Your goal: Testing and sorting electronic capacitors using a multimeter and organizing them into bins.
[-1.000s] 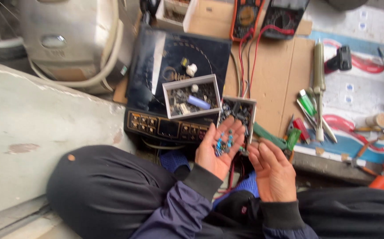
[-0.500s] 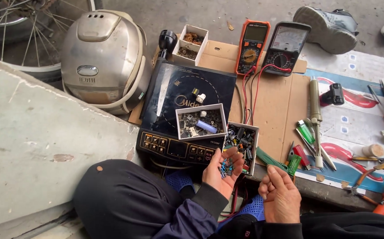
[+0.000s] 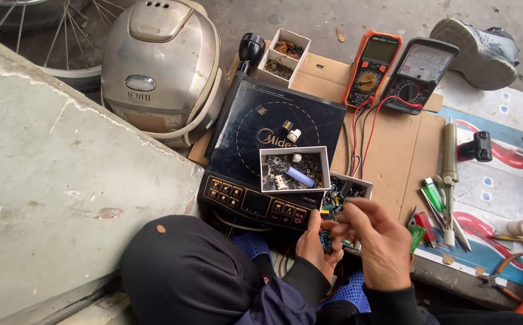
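Seen from above, a person sits on the ground at a cluttered repair spot. The left hand is cupped palm-up, cradling a small heap of tiny electronic parts so they stay gathered, while the right hand reaches over it, its fingers pinched together as if picking one piece from the heap; what they grip is too small to tell. Both hands hover just in front of a small open box of mixed components, which rests at the edge of a black induction cooker. A second white tray with a blue cylindrical cell sits on the cooker's glass, close to hand. Beyond lie two multimeters on flattened cardboard, their leads trailing toward the cooker. To the right, a soldering iron and screwdrivers lie on a printed mat. A silver rice cooker stands to the left.
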